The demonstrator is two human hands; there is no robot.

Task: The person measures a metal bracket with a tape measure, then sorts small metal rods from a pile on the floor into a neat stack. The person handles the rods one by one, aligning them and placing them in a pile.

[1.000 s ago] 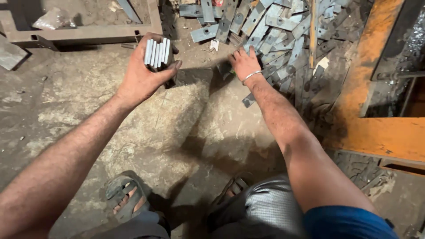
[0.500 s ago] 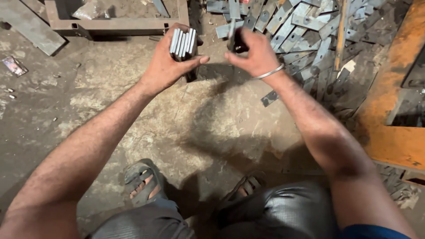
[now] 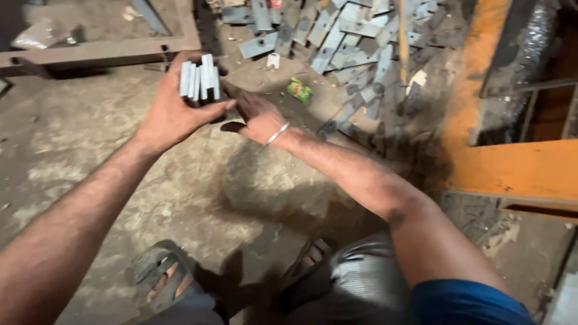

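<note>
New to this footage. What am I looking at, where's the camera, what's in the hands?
The single view comes from a camera worn on a person's head, looking down at their own bare arms; no machine is involved. The left hand grips a stack of flat grey metal plates, held on edge. The right hand, with a metal bangle at the wrist, reaches in beside the stack; whether it holds anything is unclear. On the dusty concrete floor lies a pile of similar metal pieces. An orange steel frame stands at right. Sandalled feet show below.
</note>
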